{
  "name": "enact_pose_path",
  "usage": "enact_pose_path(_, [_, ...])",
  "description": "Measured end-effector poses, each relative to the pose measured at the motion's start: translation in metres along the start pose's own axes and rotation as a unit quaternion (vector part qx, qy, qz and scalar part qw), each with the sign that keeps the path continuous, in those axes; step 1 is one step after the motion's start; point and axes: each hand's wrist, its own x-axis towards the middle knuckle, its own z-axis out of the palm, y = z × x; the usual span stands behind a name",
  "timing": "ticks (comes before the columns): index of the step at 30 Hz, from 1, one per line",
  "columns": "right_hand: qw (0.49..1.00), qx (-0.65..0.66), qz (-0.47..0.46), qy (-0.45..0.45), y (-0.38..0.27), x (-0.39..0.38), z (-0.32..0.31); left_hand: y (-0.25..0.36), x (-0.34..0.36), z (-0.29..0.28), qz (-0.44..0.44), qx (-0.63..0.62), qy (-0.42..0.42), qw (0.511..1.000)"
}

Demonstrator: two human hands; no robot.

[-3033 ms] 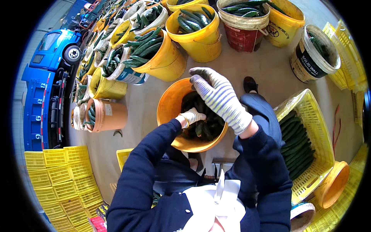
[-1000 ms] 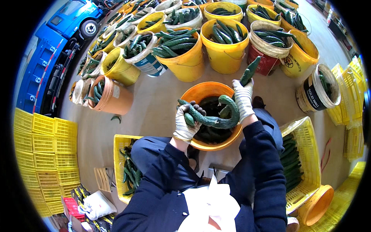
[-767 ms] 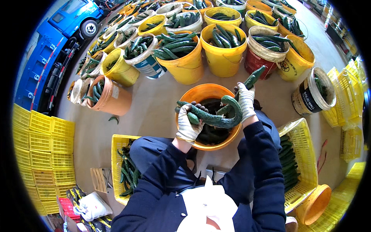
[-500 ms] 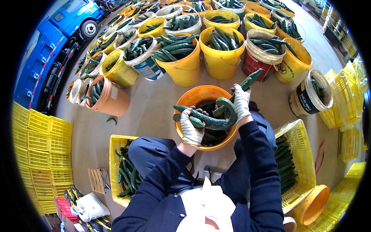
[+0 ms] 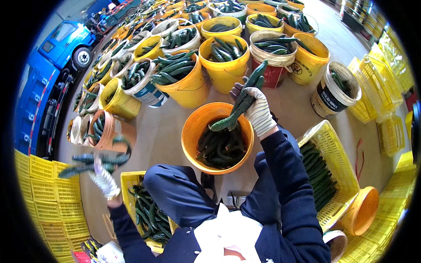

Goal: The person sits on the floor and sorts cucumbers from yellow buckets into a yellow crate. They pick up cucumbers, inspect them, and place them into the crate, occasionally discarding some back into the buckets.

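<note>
My left hand point(image 5: 104, 179), in a striped work glove, is stretched out to the left, closed on several cucumbers point(image 5: 78, 170), one of them strongly curved; motion blurs them. My right hand point(image 5: 258, 111), gloved alike, grips at least two dark green cucumbers point(image 5: 245, 101) that slant over the right rim of an orange bucket point(image 5: 187, 144). More cucumbers point(image 5: 219, 151) lie inside this bucket, between my knees. Below my left hand, a yellow crate point(image 5: 127, 177) beside my left leg holds loosely heaped cucumbers point(image 5: 149, 210). On my right, another yellow crate point(image 5: 351, 184) contains cucumbers point(image 5: 316, 171) laid in neat rows.
Rows of buckets filled with cucumbers, such as a yellow bucket point(image 5: 223, 72), stand ahead. A black-and-white bucket point(image 5: 326, 98) is at the right. Stacked yellow crates point(image 5: 57, 197) line the left side. An orange bucket point(image 5: 366, 210) lies tipped at lower right. A blue truck point(image 5: 61, 44) is far left.
My left hand has swung from above the orange bucket out to the left, carrying cucumbers, the curved one among them. My right hand has shifted slightly left, still gripping cucumbers.
</note>
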Motion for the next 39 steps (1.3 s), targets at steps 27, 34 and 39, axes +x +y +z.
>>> enact_pose_path(27, [0.844,-0.105,-0.04,0.525,-0.221,-0.315,-0.341,-0.095,0.01,0.1,0.013,0.273,-0.409,0.871])
enact_pose_path(34, [0.784,-0.205,0.073,0.582,-0.184,-0.288,-0.426,-0.091,0.006,0.131,-0.019,0.254,-0.44,0.861])
enact_pose_path(39, [0.81,-0.196,0.068,0.548,-0.186,-0.275,-0.379,-0.086,0.004,0.121,-0.02,0.245,-0.447,0.86])
